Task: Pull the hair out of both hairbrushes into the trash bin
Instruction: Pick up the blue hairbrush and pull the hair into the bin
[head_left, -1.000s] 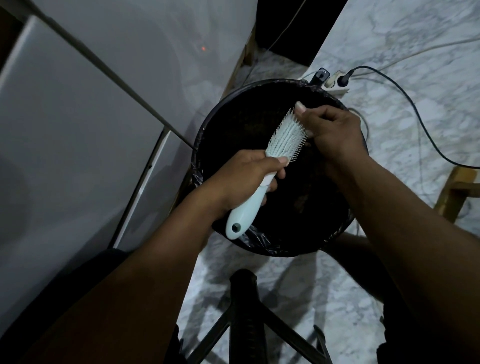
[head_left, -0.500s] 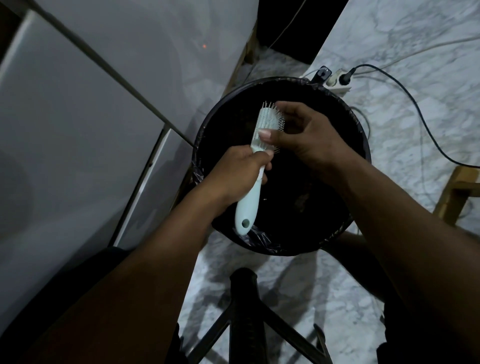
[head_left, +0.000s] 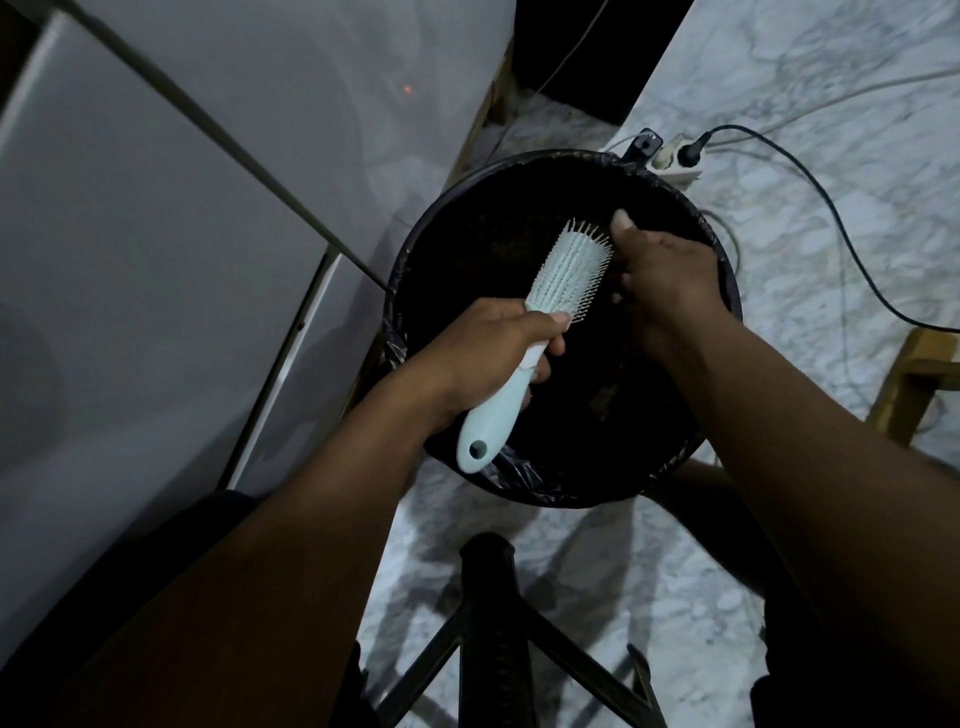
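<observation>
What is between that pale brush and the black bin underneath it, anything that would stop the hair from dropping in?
Nothing visible. The left hand holds the hairbrush by its handle right over the open trash bin, and the right hand sits beside the bristles, also over the opening. The bin has no lid on it.

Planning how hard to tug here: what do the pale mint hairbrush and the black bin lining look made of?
The pale mint hairbrush looks like moulded plastic: smooth, one colour, hanging hole in the handle; pins apparently thin plastic too. The black bin liner looks like thin glossy plastic film, crinkled and shiny over the round trash bin's rim.
</observation>
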